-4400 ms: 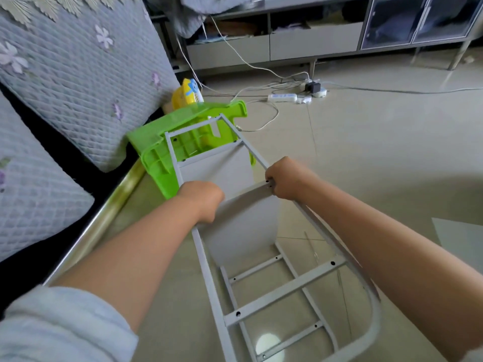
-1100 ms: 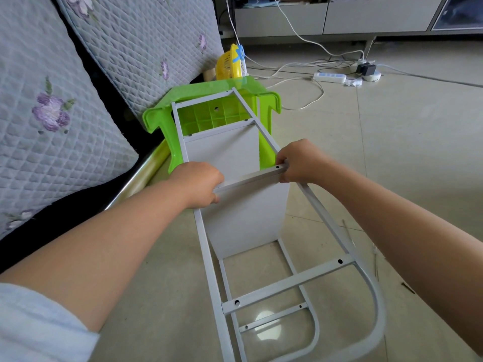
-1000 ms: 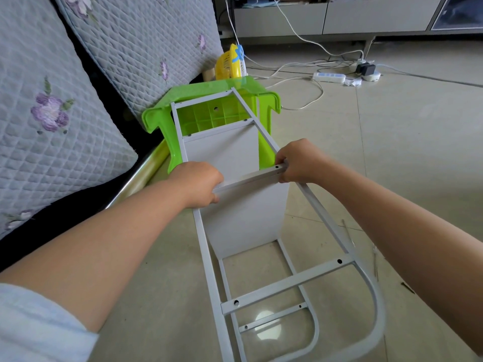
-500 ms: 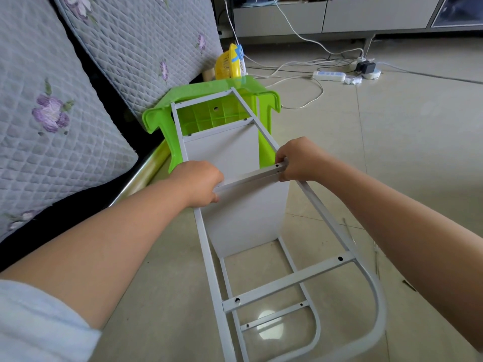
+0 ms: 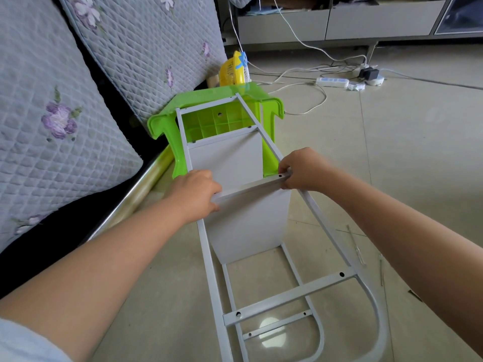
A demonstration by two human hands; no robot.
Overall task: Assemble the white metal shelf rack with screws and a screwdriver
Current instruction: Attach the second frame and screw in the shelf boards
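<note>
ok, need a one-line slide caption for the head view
Both hands, left hand and right hand, grip a white shelf panel between the rack frame rails, its far end against a green stool.

A living room in a home: quilted cushions (image 5: 146, 48) with purple flower embroidery lean along the left, above a pale tiled floor (image 5: 405, 165). A low media cabinet (image 5: 339, 24) with drawers lines the far wall, white cables trailing from it to a power strip (image 5: 332, 82) on the floor. A green plastic stool (image 5: 209, 100) lies tipped beside the cushions.
</note>
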